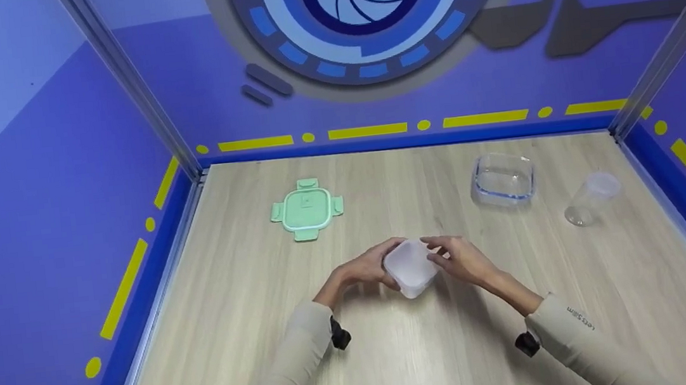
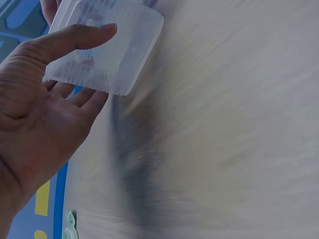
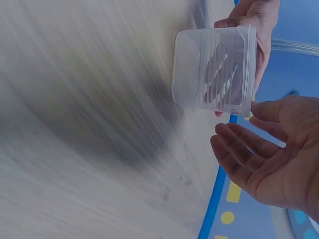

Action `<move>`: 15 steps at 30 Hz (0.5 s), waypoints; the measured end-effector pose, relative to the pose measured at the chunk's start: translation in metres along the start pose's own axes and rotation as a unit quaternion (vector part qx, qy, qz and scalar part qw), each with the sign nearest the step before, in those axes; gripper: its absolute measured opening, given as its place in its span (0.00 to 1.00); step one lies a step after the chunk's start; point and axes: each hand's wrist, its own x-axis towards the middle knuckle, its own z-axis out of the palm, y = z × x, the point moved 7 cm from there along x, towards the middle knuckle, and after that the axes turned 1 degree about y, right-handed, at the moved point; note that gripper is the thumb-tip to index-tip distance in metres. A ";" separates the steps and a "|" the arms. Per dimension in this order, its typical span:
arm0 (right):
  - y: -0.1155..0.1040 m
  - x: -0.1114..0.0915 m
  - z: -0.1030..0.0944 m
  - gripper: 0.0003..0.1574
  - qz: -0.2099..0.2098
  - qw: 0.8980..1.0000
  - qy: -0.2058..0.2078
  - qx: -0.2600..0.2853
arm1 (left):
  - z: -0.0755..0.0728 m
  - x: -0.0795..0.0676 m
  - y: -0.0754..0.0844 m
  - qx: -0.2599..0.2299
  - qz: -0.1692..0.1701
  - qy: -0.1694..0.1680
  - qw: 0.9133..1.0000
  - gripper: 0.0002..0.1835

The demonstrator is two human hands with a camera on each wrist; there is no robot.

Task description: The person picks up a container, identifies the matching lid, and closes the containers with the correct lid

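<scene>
A small clear plastic container (image 1: 411,268) with a frosted whitish top is held tilted above the table. My left hand (image 1: 371,267) grips it, the thumb lying across one side and the fingers round the other, as the left wrist view shows. Ribbed walls and a rim show on the container (image 3: 214,69) in the right wrist view. There my right hand (image 3: 279,149) has its thumb tip right at the rim, its other fingers loosely bent and apart from the walls.
On the wooden table (image 1: 255,329), a green lid with side flaps (image 1: 306,209) lies at the back left. A square glass container (image 1: 504,182) stands at the back right, with a clear jar with a whitish top (image 1: 592,198) beside it. Blue panels (image 1: 404,109) enclose the back and sides.
</scene>
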 end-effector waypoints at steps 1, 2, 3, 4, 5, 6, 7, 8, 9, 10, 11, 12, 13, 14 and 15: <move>0.000 -0.001 0.000 0.21 0.006 1.000 0.001 0.000 | 0.000 -0.001 0.000 0.005 0.001 0.003 1.000 0.52; 0.001 -0.001 -0.001 0.21 0.013 1.000 0.003 0.002 | 0.001 -0.001 0.000 0.011 0.001 0.007 1.000 0.52; 0.001 -0.002 -0.002 0.20 0.015 1.000 0.005 0.002 | 0.001 -0.002 0.000 0.018 0.003 0.010 1.000 0.51; 0.000 -0.002 -0.002 0.20 0.013 1.000 0.006 0.004 | 0.002 -0.003 0.001 0.023 0.006 0.014 1.000 0.51; 0.000 -0.002 -0.003 0.19 0.008 1.000 0.006 0.005 | 0.003 -0.003 0.002 0.027 0.010 0.019 0.999 0.51; 0.000 -0.002 -0.003 0.19 0.002 1.000 0.006 0.006 | 0.003 -0.004 0.003 0.033 0.014 0.023 0.999 0.52; -0.002 -0.003 -0.003 0.19 -0.008 1.000 0.007 0.001 | 0.004 -0.004 0.003 0.039 0.017 0.028 0.999 0.53; -0.004 -0.003 -0.002 0.19 -0.025 1.000 0.008 -0.011 | 0.005 -0.004 0.003 0.043 0.020 0.035 0.998 0.53; -0.006 -0.005 -0.001 0.19 -0.046 0.999 0.009 -0.025 | 0.006 -0.004 0.003 0.046 0.023 0.042 0.998 0.54; -0.009 -0.006 0.000 0.20 -0.069 0.997 0.008 -0.042 | 0.007 -0.004 0.003 0.051 0.025 0.051 0.997 0.54; -0.013 -0.007 0.002 0.21 -0.092 0.994 0.009 -0.060 | 0.007 -0.005 0.003 0.056 0.025 0.061 0.996 0.55; -0.017 -0.009 0.004 0.22 -0.117 0.990 0.010 -0.081 | 0.007 -0.005 0.003 0.066 0.025 0.074 0.995 0.55; -0.021 -0.011 0.006 0.23 -0.143 0.984 0.010 -0.102 | 0.006 -0.005 0.004 0.078 0.026 0.088 0.993 0.55; -0.025 -0.013 0.008 0.24 -0.171 0.978 0.011 -0.119 | 0.005 -0.006 0.004 0.092 0.025 0.104 0.990 0.55; -0.028 -0.015 0.010 0.25 -0.192 0.972 0.010 -0.131 | 0.004 -0.006 0.005 0.108 0.025 0.120 0.987 0.56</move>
